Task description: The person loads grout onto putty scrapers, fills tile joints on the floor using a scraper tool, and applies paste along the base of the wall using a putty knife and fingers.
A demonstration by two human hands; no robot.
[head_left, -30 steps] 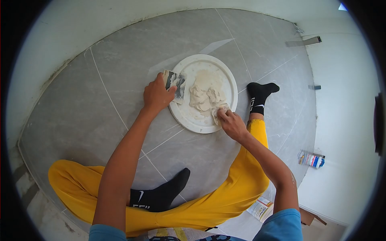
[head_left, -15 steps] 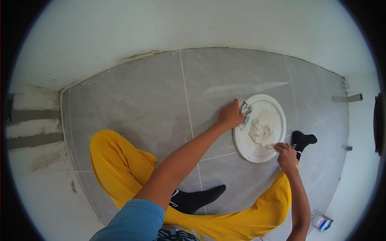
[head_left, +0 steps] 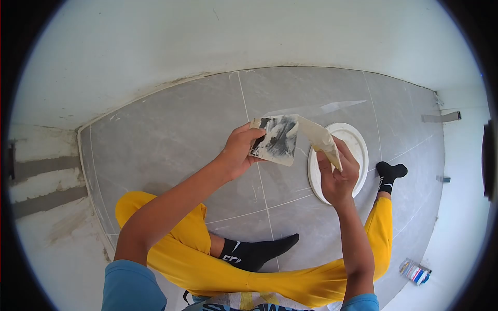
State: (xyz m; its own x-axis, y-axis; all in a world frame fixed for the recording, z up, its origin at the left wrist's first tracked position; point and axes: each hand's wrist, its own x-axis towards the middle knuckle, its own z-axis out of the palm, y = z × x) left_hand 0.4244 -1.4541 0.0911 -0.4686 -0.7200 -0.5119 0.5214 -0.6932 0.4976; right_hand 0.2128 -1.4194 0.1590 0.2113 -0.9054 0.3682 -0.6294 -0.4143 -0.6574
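Note:
In front of me my left hand [head_left: 240, 150] grips a flat square card [head_left: 280, 140], its face smeared with black and off-white, thumb on its near edge. My right hand [head_left: 340, 175] is closed around a second thin card [head_left: 317, 136] carrying pale putty, tilted with its far edge close to the first card. Whether the two edges touch, I cannot tell. Below the right hand lies a round white lid-like tray [head_left: 363, 150] on the floor. The hand and card cover much of its middle, hiding the putty seen there earlier.
Grey floor tiles [head_left: 176, 124] run up to a white wall [head_left: 259, 36]. My yellow-trousered legs and black socks [head_left: 259, 253] lie around the work area. A small package with coloured print [head_left: 415, 271] rests by the right wall. A grey strip [head_left: 446, 117] is at the right.
Both hands have risen from the tray with their cards. The left has moved left, turning its card face-on; the right has lifted putty on its card and brought it toward the left one.

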